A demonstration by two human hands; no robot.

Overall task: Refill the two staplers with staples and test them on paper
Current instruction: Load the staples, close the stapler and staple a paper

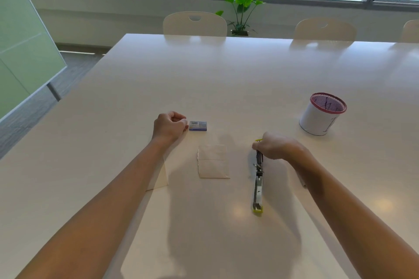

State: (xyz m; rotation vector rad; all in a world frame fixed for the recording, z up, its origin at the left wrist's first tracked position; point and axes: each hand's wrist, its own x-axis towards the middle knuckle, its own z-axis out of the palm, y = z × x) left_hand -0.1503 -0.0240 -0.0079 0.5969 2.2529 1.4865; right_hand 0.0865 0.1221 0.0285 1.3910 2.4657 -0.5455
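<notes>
Left hand [170, 126] lay on the table [226, 70] left of centre, fingers curled in, fingertips touching or nearly touching the left end of the staple box [198, 125]; whether it pinched anything could not be told; staple box small, blue and white with a barcode label, lying flat mid-table. A piece of paper [158, 179] showed partly under the left forearm toward the near edge; a second paper [213, 161], cream, creased across the middle with a ragged left edge, lay flat just nearer than the box, between the two hands. Stapler [258, 184] lay right of centre, swung fully open into one long line pointing at the near edge; metal magazine channel exposed, yellow-green tip at the near end, yellow-green bit showing at the far end. Right hand [275, 146] gripped the stapler's far end, fingers curled round it. Mesh cup [322, 115], pink rim, white paper wrap, stood toward the right edge, well apart from the stapler.
</notes>
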